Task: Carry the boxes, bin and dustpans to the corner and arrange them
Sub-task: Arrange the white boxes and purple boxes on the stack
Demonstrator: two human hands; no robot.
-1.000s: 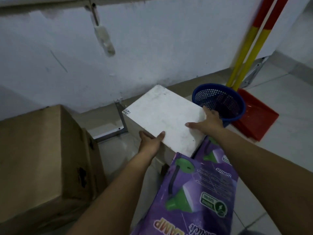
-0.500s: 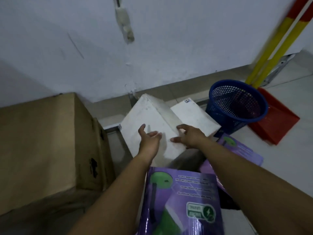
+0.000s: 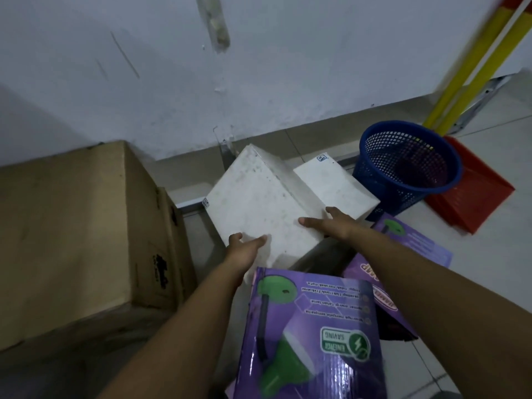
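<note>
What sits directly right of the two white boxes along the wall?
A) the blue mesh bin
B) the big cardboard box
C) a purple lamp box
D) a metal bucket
A: the blue mesh bin stands just right of the smaller white box, with the red dustpans beyond it; the cardboard box is on the left.

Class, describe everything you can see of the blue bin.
The blue bin is a round mesh basket, plastic by its look, with a solid rim and perforated walls. It stands upright but looks slightly tilted, on the tiled floor near the wall. A small white box lies beside it; red dustpans sit behind. Neither hand touches it.
</note>
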